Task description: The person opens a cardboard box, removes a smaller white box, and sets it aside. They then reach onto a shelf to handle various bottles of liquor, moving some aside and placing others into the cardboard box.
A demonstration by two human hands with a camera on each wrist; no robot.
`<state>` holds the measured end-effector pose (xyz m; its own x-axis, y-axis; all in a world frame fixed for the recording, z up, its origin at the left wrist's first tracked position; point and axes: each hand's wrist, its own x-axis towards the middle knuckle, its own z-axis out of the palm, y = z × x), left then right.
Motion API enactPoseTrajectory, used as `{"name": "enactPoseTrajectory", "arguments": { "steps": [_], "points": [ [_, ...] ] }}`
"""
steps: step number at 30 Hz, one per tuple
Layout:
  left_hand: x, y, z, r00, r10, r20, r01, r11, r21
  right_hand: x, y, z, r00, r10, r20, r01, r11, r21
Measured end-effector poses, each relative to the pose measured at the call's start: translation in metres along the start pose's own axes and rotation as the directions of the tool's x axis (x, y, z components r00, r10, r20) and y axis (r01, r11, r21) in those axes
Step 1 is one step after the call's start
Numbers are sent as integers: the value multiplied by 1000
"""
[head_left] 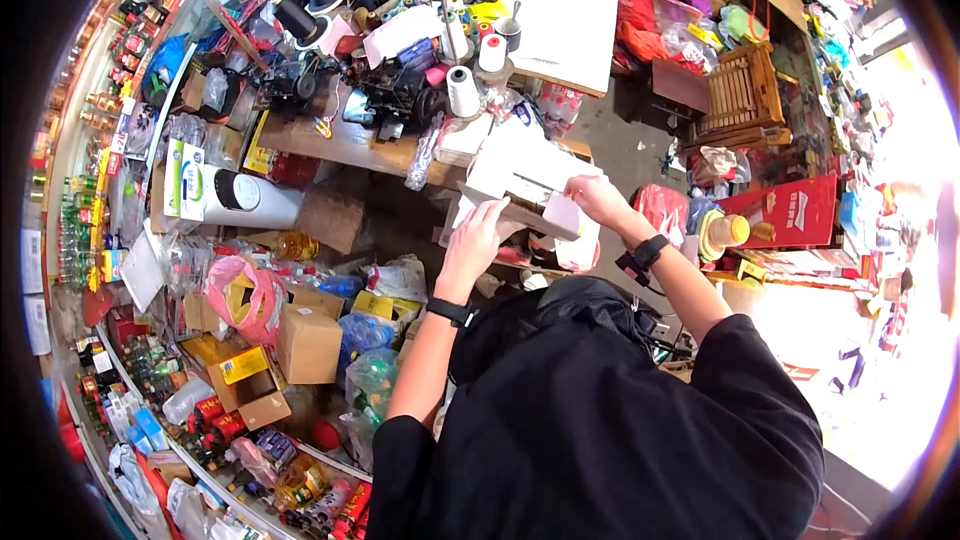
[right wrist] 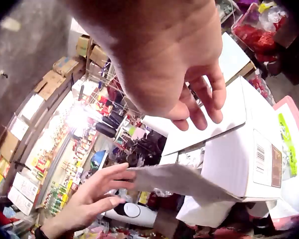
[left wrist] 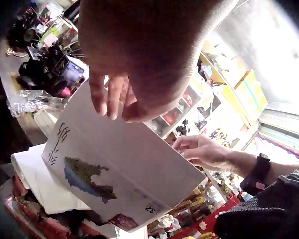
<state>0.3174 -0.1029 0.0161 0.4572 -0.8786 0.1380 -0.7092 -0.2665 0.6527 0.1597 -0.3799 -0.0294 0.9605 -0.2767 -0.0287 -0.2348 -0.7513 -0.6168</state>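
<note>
A white cardboard box (head_left: 520, 162) stands in front of me with its top flaps raised. My left hand (head_left: 474, 240) touches the near flap (right wrist: 182, 180), fingers nearly straight and the thumb apart from them. In the left wrist view this flap's white face bears handwriting, a torn brown-grey patch (left wrist: 89, 180) and the number 32. My right hand (head_left: 598, 201) is at the box's right end, its fingers loosely bent over a white top flap (right wrist: 209, 130) in the right wrist view. A barcode label (right wrist: 261, 158) marks the box's side. Most of the box's inside is hidden.
Behind the box, a sewing machine (head_left: 395, 95) and thread cones (head_left: 463, 92) crowd a wooden bench. Cartons (head_left: 308, 342) and plastic bags fill the floor at left. A red box (head_left: 790, 215) and a wooden folding chair (head_left: 742, 95) stand at right.
</note>
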Motion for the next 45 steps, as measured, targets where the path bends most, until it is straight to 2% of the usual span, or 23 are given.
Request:
{"name": "enactPoseTrajectory", "arguments": {
  "steps": [1, 4, 5, 8, 9, 12, 13, 14, 16, 17, 18, 22, 23, 27, 30, 31, 33, 36, 37, 40, 41, 44, 45],
  "points": [
    [9, 0, 3, 999, 35, -12, -36, 999, -11, -1, -4, -5, 997, 80, 23, -80, 997, 6],
    [27, -25, 33, 994, 77, 78, -81, 995, 56, -5, -13, -13, 986, 163, -39, -159, 983, 87],
    [32, -35, 40, 988, 69, 136, -79, 994, 70, -7, -10, -12, 988, 142, -51, -138, 987, 86],
    [45, -54, 58, 972, 26, 232, -63, 986, 153, -22, -13, -10, 983, -29, -183, 0, 988, -156],
    [49, -55, 58, 978, 41, 203, -72, 986, 149, -25, -10, -8, 991, 52, -125, -77, 976, -202],
    [58, -63, 49, 949, -20, 314, -5, 997, 78, -36, -9, 6, 950, 260, -174, -296, 926, -233],
    [62, -67, 47, 962, -27, 272, 8, 998, 70, -39, -2, 8, 956, 258, -142, -292, 891, -349],
    [64, -73, 44, 970, -39, 239, 27, 998, 54, -43, 4, 11, 945, 288, -156, -324, 891, -317],
    [68, -83, 36, 990, -57, 129, 27, 975, 221, -46, 1, 11, 921, 344, -181, -381, 889, -252],
    [67, -85, 34, 992, -108, 65, 93, 976, 196, -45, 1, 9, 895, 426, -132, -445, 873, -202],
    [68, -86, 31, 987, -158, -1, 156, 973, 168, -45, 1, 11, 893, 427, -145, -447, 881, -156],
    [70, -102, 42, 937, -334, -104, 343, 936, 83, -46, 14, 28, 882, 419, -216, -427, 904, 6],
    [70, -116, 48, 931, -357, -68, 362, 929, 72, -46, 20, 34, 879, 412, -239, -415, 909, 41],
    [77, -124, 50, 852, -521, 49, 521, 853, 21, -42, 22, 32, 834, 547, -72, -535, 833, 137],
    [79, -132, 53, 823, -554, 121, 558, 830, 5, -44, 31, 45, 843, 525, -118, -500, 845, 189],
    [79, -136, 56, 843, -532, 81, 533, 846, 19, -44, 38, 52, 851, 500, -162, -464, 859, 215],
    [80, -144, 58, 843, -529, 101, 533, 846, -14, -43, 42, 58, 856, 454, -245, -392, 881, 264],
    [83, -148, 60, 818, -561, 126, 571, 819, -60, -37, 39, 50, 814, 573, -98, -457, 734, 502],
    [83, -148, 63, 806, -577, 135, 589, 805, -76, -35, 40, 49, 809, 581, -85, -477, 735, 482],
    [83, -144, 65, 845, -529, 75, 530, 848, 21, -30, 46, 60, 809, 552, -200, -447, 800, 400],
    [83, -143, 64, 846, -527, 85, 528, 849, 16, -28, 46, 67, 826, 448, -341, -336, 878, 341],
    [85, -144, 63, 843, -528, 103, 530, 848, 16, -24, 40, 71, 818, 454, -354, -349, 880, 321],
    [84, -139, 62, 837, -537, 105, 537, 843, 28, -23, 38, 67, 815, 506, -282, -414, 850, 326]
  ]
}}
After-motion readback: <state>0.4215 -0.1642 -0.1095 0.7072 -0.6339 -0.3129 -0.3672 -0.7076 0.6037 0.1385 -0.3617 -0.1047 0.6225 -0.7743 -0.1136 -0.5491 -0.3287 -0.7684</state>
